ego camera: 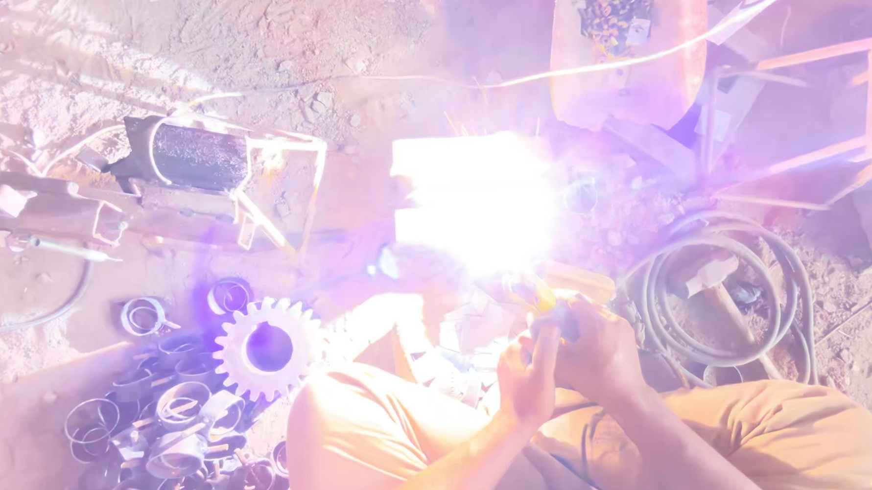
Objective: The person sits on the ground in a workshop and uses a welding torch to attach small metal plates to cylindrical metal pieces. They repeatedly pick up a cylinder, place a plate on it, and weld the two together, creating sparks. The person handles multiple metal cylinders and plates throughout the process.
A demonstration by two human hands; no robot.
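White-violet arc glare [473, 204] fills mid-scene over the dirt floor [105, 73], hiding the workpiece. Near right, right hand [602, 350] and left hand [527, 378] both closed on the welding holder [555, 318], just below the glare. Near left: gear wheel [269, 347] beside metal rings [160, 443].

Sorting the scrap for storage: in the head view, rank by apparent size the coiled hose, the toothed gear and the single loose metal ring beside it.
Largest to smallest:
1. Coiled hose
2. Toothed gear
3. Loose metal ring
All lie on the ground at similar distance, so the order looks safe.
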